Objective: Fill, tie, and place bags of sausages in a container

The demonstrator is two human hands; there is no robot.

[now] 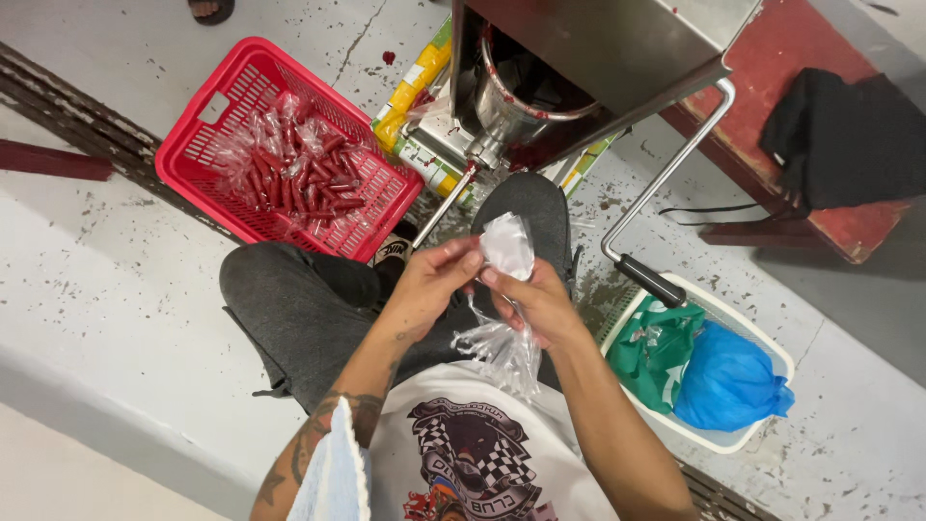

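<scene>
Two bare hands holding a small clear plastic bag over the lap.

Left hand point(429, 285): fingers pinched narrow on the upper edge of the small clear crinkled plastic bag point(506, 246). Right hand point(535, 299): fingers closed on the same bag from below, a bunch of loose clear plastic bags point(502, 347) trailing under its palm. Beyond the fingertips: steel hand-cranked filling machine point(579, 68), its black-gripped crank handle point(651, 280) just right of the right fingers. Up-left of the left fingers: red slotted plastic basket point(207, 140) holding thin red filled plastic tubes point(299, 178). Right of the right hand: white plastic tub point(743, 338) with green and blue bags.
</scene>
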